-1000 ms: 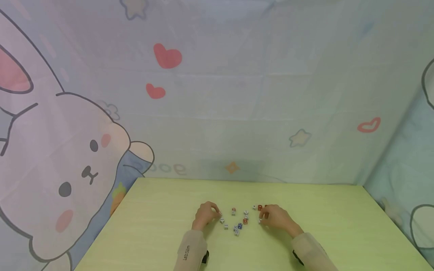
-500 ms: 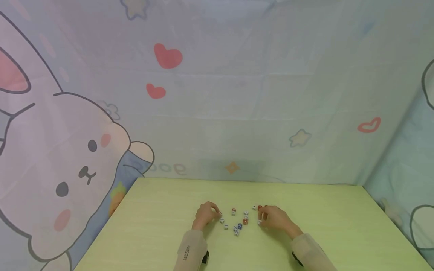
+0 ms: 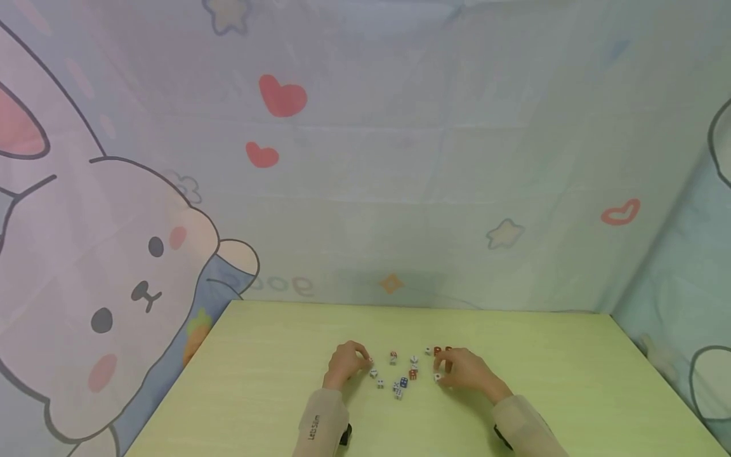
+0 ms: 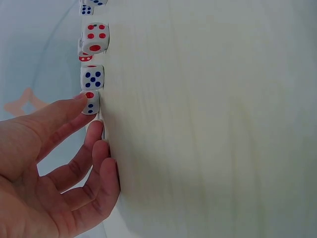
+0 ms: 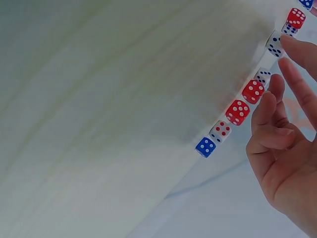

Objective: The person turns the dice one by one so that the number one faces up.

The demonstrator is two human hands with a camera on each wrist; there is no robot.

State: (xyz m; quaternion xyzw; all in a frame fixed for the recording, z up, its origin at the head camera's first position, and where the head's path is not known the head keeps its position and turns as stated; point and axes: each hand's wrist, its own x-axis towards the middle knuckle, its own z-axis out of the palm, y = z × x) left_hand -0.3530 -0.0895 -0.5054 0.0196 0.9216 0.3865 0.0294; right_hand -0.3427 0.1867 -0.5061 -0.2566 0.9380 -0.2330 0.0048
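In the head view, my left hand (image 3: 346,362) is at the left of a loose group of dice. Its thumb and a finger pinch a white die with red and blue dots (image 4: 90,103), seen in the left wrist view. A white die with blue dots (image 4: 92,77) sits just beyond it. My right hand (image 3: 467,369) is at the group's right side. Its thumb and forefinger hold a white die with blue dots (image 5: 274,44) at the table surface. The other right fingers curl loosely beside two red dice, the nearer being a red die (image 5: 253,91).
Between the hands lie a blue die (image 3: 404,382), a red die (image 3: 413,374) and several white dice on the pale yellow table (image 3: 274,381). Past the right hand, the right wrist view shows another blue die (image 5: 205,147). A printed cloth (image 3: 365,190) hangs behind the table.
My right hand has shifted slightly left, and the white die at its fingertips has moved a little nearer to me. The left hand and the other dice stay in place.
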